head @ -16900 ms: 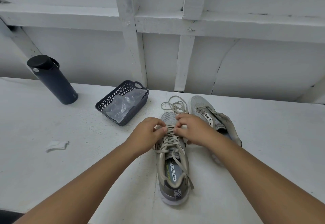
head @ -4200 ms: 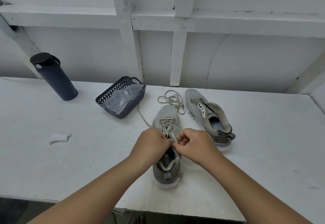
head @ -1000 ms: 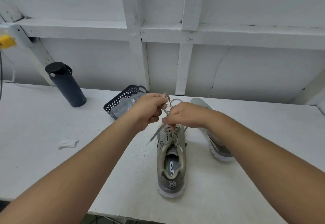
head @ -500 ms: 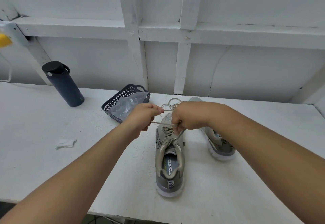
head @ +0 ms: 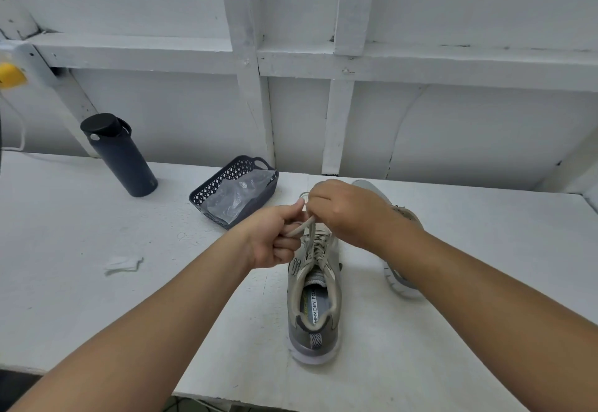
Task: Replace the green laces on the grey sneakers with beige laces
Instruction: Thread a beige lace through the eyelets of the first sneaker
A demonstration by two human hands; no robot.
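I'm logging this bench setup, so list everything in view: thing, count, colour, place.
sneaker being laced: 1, grey, centre of the table, heel toward the camera
second sneaker: 1, grey, right of the first, mostly hidden by the right arm
beige lace: 1, beige, threaded in the centre sneaker, ends raised
bottle: 1, dark navy, back left, upright
basket: 1, dark grey, behind the sneakers, left of them
plastic bag: 1, clear, in the basket
paper scrap: 1, white, left on the table
table: 1, white
left hand: 1, pinches the lace
right hand: 1, grips the lace
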